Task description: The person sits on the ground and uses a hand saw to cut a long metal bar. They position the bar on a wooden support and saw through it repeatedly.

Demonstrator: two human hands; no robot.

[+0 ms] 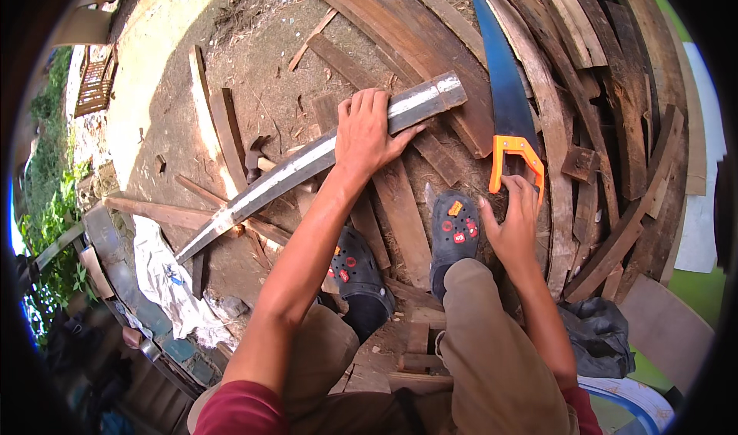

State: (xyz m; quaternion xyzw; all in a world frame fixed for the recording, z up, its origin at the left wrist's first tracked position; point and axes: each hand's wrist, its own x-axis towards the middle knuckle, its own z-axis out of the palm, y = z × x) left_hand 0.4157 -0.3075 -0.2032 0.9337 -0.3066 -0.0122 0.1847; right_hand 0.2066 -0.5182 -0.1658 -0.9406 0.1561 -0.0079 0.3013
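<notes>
A long wooden beam (288, 169) with a pale, whitish face lies slantwise across other boards. My left hand (366, 134) is closed over its upper part, fingers over the far edge and thumb along the near side. To the right is a handsaw (503, 74) with a dark blue blade pointing away and an orange handle (516, 152). My right hand (510, 218) is at the near end of that handle, its fingertips by the handle's opening. Its thumb stands apart from the fingers, and they are not wrapped round the grip.
A claw hammer (255, 158) lies partly behind the beam. Several old planks (550, 112) are piled at the right. My dark clogs (455, 226) stand among wood offcuts. A white cloth (165, 270) lies at left; a black plastic bag (596, 335) is at lower right.
</notes>
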